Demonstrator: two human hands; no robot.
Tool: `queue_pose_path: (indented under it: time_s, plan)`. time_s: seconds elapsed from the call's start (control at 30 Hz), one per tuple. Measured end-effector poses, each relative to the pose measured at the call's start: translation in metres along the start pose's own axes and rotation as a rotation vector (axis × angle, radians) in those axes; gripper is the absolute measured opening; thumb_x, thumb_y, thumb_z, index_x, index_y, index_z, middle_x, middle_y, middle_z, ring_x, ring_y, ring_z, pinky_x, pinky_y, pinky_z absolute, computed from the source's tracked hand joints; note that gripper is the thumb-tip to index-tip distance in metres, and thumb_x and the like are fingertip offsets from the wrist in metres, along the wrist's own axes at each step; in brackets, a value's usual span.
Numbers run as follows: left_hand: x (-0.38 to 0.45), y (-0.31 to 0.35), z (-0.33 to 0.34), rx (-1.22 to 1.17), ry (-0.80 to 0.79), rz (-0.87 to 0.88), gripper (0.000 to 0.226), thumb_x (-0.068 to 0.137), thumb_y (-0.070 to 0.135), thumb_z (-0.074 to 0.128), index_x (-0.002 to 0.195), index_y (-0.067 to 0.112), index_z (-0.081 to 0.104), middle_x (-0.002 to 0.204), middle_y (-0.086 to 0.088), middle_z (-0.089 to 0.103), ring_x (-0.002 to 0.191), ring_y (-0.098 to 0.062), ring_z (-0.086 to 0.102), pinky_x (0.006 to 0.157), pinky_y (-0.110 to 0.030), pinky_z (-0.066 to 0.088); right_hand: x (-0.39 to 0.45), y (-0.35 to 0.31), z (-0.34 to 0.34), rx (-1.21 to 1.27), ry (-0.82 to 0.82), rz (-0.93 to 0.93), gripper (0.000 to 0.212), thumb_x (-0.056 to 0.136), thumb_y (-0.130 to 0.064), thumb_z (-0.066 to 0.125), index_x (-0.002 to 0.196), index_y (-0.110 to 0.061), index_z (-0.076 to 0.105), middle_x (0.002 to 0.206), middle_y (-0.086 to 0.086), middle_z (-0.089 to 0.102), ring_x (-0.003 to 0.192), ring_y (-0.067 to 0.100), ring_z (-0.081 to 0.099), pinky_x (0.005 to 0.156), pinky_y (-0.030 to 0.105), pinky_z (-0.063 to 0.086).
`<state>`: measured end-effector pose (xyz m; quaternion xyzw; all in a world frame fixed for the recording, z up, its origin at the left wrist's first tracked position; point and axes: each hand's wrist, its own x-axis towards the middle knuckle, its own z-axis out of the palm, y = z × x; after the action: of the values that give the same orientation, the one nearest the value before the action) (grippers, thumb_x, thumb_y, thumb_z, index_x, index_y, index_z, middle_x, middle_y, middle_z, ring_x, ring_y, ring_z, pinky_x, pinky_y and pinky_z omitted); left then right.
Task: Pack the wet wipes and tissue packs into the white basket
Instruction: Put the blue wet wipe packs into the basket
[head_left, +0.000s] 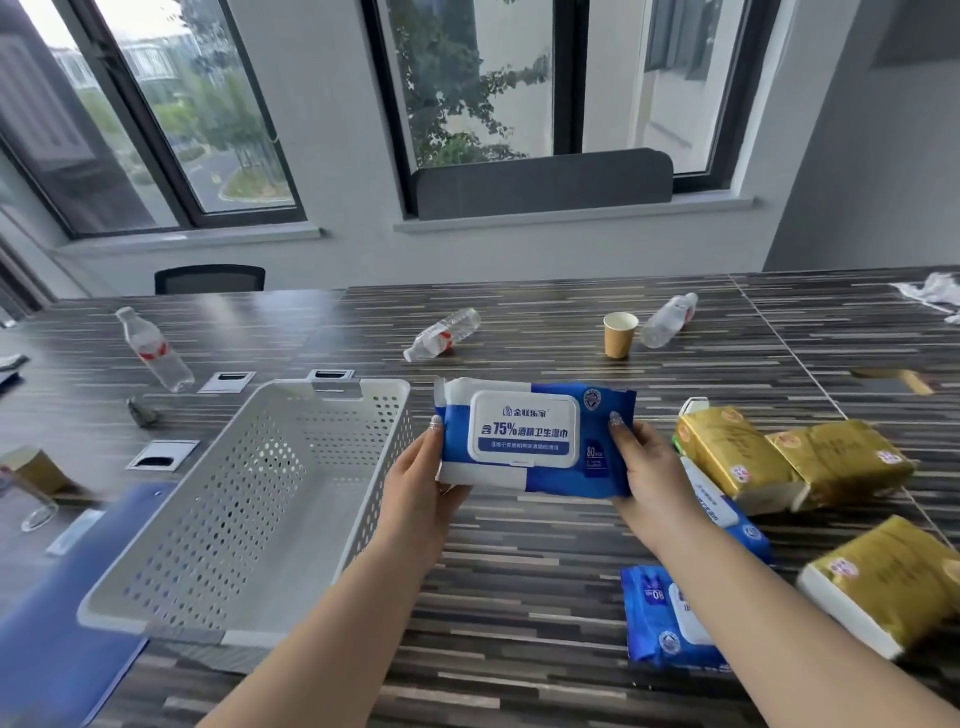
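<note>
Grip: your left hand (415, 483) and right hand (647, 475) clamp the wet wipes pack (535, 441) by its ends, held above the surface, just right of the white basket (249, 514).
Slip risk: the film is smooth; the pack can drop short.
Rim risk: if you carry it low, it hits the wall.

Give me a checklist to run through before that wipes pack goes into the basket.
1. Grip: left hand and right hand each hold one end of the wipes pack. ok.
2. Basket empty: nothing lies inside. ok.
3. Path: the pack is just right of the basket's right wall, with nothing between. ok.
4. Pack lid shut: the white flap looks flat and closed. ok.
5. Fit: the pack looks narrower than the basket floor. ok.
6. Remaining items in reach: two more wipes packs and three gold tissue packs lie to the right on the table. ok.
</note>
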<state>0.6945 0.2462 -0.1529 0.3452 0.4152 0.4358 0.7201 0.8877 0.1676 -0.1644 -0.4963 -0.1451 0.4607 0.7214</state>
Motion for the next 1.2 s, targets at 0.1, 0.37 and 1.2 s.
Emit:
queue_pose_path:
  time_s: [0.1,0.37,1.2]
  plan:
    - [0.002,0.005,-0.003,0.161,0.03,0.046,0.023,0.097,0.027,0.053,0.098,0.015,0.072,0.09,-0.007,0.073,0.082,-0.021,0.066,0.076,-0.039,0.057,0.0,0.001,0.0,-0.012,-0.012,0.008,0.013,0.094,-0.024,0.054,0.1,-0.014,0.059,0.101,0.011,0.07,0.089,0.027,0.066,0.078,0.045,0.053]
    - [0.007,0.015,-0.011,0.241,0.098,0.075,0.024,0.097,0.026,0.053,0.083,0.013,0.069,0.081,-0.008,0.07,0.076,-0.022,0.062,0.074,-0.041,0.054,-0.001,-0.003,0.009,0.004,-0.065,0.056,0.018,0.093,-0.025,0.055,0.105,-0.012,0.059,0.105,0.011,0.069,0.092,0.025,0.066,0.081,0.045,0.054]
    - [0.02,0.104,-0.139,-0.395,-0.068,-0.142,0.069,0.067,0.061,0.064,0.118,0.014,0.063,0.115,-0.012,0.069,0.11,-0.032,0.065,0.092,-0.052,0.052,0.011,0.065,0.177,0.176,-0.122,0.326,0.024,0.093,-0.027,0.056,0.11,-0.011,0.062,0.103,0.01,0.073,0.083,0.024,0.071,0.069,0.04,0.06]
